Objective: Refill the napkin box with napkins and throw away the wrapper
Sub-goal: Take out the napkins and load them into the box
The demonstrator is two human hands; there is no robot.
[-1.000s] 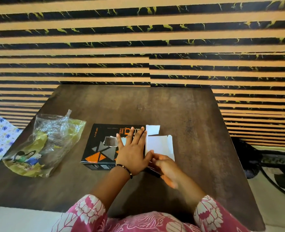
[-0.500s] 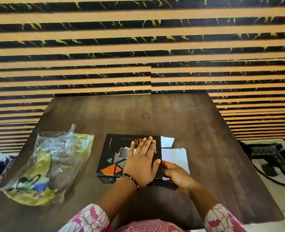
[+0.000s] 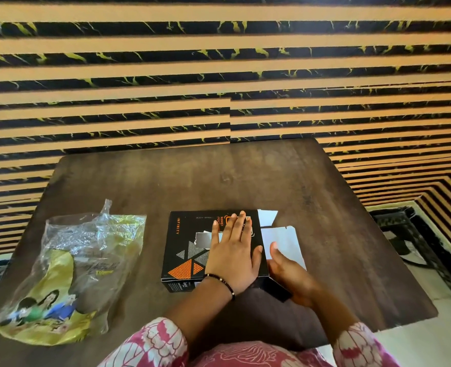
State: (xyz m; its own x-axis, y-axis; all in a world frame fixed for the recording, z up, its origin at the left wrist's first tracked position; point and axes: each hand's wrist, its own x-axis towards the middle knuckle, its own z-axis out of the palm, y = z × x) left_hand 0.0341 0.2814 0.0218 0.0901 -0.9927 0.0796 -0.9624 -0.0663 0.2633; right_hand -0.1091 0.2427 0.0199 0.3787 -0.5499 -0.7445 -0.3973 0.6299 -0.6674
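Observation:
A black napkin box (image 3: 187, 242) with orange and grey triangles lies flat on the dark wooden table (image 3: 245, 181). My left hand (image 3: 232, 250) rests flat on its top, fingers spread, pressing it down. My right hand (image 3: 290, 274) is at the box's right end, by the white open end flaps (image 3: 282, 239); whether it grips a flap I cannot tell. A bit of white napkin shows through the slot in the top. The crumpled clear and yellow plastic wrapper (image 3: 68, 271) lies on the table to the left, apart from the box.
A striped black-and-tan wall (image 3: 219, 75) stands right behind the table. On the floor to the right lies a dark object with cables (image 3: 404, 234). Pink patterned sleeves (image 3: 150, 343) cover my forearms at the near table edge.
The camera view has shifted, so the table sits lower and more to the right in frame. My right thumb has lifted onto the white flap. The left hand stays flat on the box.

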